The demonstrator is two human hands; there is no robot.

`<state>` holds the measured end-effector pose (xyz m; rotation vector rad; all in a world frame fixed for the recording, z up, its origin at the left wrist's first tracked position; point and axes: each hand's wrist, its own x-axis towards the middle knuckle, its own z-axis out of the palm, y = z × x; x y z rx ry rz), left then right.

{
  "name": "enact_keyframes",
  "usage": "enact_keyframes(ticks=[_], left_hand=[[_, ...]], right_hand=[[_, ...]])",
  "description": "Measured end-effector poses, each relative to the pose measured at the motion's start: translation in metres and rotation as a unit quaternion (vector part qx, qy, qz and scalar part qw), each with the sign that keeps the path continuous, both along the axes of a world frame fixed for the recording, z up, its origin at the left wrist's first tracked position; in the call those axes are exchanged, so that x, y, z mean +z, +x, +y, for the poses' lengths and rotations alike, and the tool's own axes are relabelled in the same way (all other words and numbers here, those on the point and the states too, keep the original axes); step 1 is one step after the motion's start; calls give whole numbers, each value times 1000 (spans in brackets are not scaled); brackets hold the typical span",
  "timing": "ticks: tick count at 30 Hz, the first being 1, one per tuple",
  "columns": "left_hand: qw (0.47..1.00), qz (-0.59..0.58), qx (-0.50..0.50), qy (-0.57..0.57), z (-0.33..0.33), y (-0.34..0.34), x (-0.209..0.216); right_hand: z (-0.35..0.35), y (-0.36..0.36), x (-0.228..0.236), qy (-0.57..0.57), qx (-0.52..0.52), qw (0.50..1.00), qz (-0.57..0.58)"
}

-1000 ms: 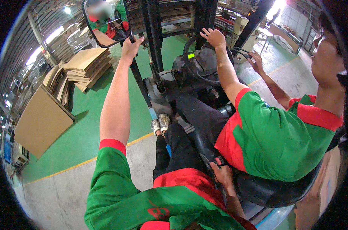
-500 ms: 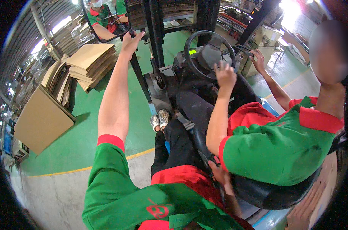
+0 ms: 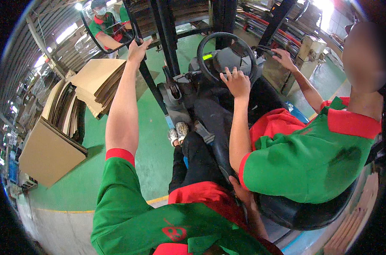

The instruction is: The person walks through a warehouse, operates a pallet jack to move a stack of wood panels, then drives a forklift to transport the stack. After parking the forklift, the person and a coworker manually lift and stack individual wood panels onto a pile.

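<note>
My left arm is stretched forward, and my left hand (image 3: 137,52) is wrapped round the slim black post (image 3: 151,85) of a forklift, just below its mirror (image 3: 111,29). Low beside the black seat (image 3: 303,212), my right hand (image 3: 244,193) is curled at the seat's edge; what its fingers grip is hidden. A co-worker in a green and red shirt (image 3: 303,157) sits at my right. That person's left hand (image 3: 237,83) rests on the lower rim of the steering wheel (image 3: 200,57), and the right hand (image 3: 285,59) is by the black levers (image 3: 265,49).
Stacks of brown cardboard sheets (image 3: 52,153) stand and lean on the green floor (image 3: 116,178) at the left. Black mast uprights (image 3: 164,34) rise ahead. A beige machine (image 3: 310,49) and racks with long red bars (image 3: 282,32) are beyond the levers. A yellow line (image 3: 86,211) crosses the floor.
Surroundings have shifted a little: the cardboard stacks sit slightly lower in view. The co-worker's left hand, blurred before, has moved left on the wheel. My own hands keep their places.
</note>
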<state>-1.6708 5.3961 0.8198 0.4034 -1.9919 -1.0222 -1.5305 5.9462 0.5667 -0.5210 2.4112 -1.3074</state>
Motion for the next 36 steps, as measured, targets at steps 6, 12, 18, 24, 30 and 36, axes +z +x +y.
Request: enact_keyframes(ticks=[6,12,18,24,30,36], left_hand=[[1000,-28,6,9,-25,-15,-3],[999,19,-21,21,-57,-39,-7],[999,-40,-19,26,-90,-65,-1],[999,-29,19,-36,-133,-105,-5],[998,-61,27,9,-183,-150,-19],[992,-56,102,-38,-226,-170,12]], right_hand=[[-24,-11,7,30,-20,998,-47],[-61,-30,6,53,-35,996,-63],[-98,-58,-1,-17,-48,996,-70],[-140,-101,-8,60,-6,998,-30],[-179,-138,-2,120,34,992,26],[-215,-148,21,139,57,986,77]])
